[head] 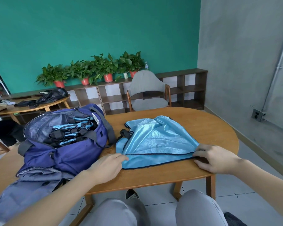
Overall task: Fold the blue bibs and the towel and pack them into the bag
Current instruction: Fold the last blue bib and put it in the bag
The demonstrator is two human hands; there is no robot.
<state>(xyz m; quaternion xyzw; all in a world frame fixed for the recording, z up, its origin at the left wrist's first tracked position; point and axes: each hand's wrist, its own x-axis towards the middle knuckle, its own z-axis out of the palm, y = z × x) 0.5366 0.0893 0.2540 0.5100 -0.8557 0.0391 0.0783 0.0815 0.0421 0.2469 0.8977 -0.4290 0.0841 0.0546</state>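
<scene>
A light blue bib (155,141) with dark trim lies spread on the round wooden table (203,128), its near edge doubled over. My left hand (108,165) pinches the bib's near left corner. My right hand (214,158) pinches the near right corner between thumb and fingers. To the left stands an open purple bag (69,144) with several folded blue bibs (72,129) packed inside. A grey-blue towel (33,185) lies under and in front of the bag at the table's near left edge.
A grey chair (147,92) stands behind the table. A low shelf (186,92) with potted plants (104,67) runs along the green wall. Another table (31,106) with dark items is at the far left. My knees (153,211) are below the table edge.
</scene>
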